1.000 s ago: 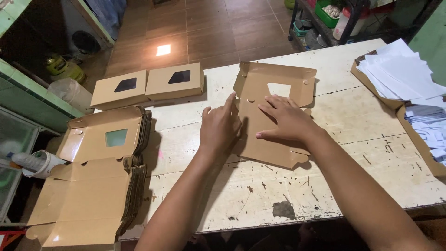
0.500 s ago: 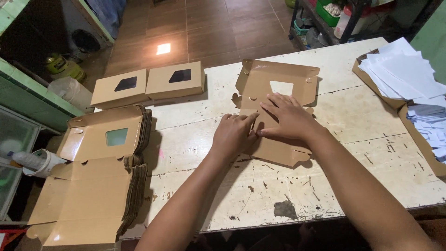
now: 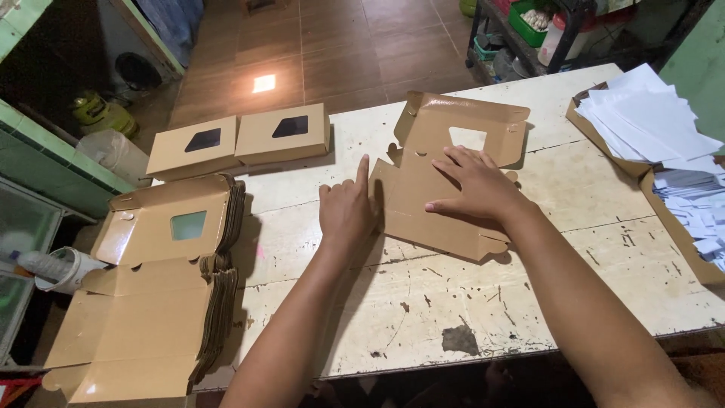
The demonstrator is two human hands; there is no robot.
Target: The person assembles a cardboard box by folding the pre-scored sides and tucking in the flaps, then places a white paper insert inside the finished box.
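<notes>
Blank: brown cardboard box blank (image 3: 445,189) with a cut-out window, lying flat near the middle of the worn white table (image 3: 483,302), far panel raised slightly.
Right hand: right hand (image 3: 472,185) spread palm-down on the blank, fingers wide, pressing rather than gripping.
Left hand: left hand (image 3: 346,211) at the blank's left edge, index finger pointing up along the raised side flap, other fingers curled; nothing held.
Stack: thick stack of unfolded window blanks (image 3: 151,287) at the table's left end, overhanging the edge, well apart from the hands.
Finished boxes: two closed brown boxes with dark windows (image 3: 242,140) side by side at the far left corner, touching each other.
Paper tray: shallow cardboard tray (image 3: 672,227) along the right edge, filled with loose white paper sheets (image 3: 649,113) piled unevenly and spilling over its rim.
Surroundings: white bottle (image 3: 57,268) beyond the stack; brown tiled floor (image 3: 340,53) behind the table; shelf with a green basket (image 3: 532,15) at top right.
</notes>
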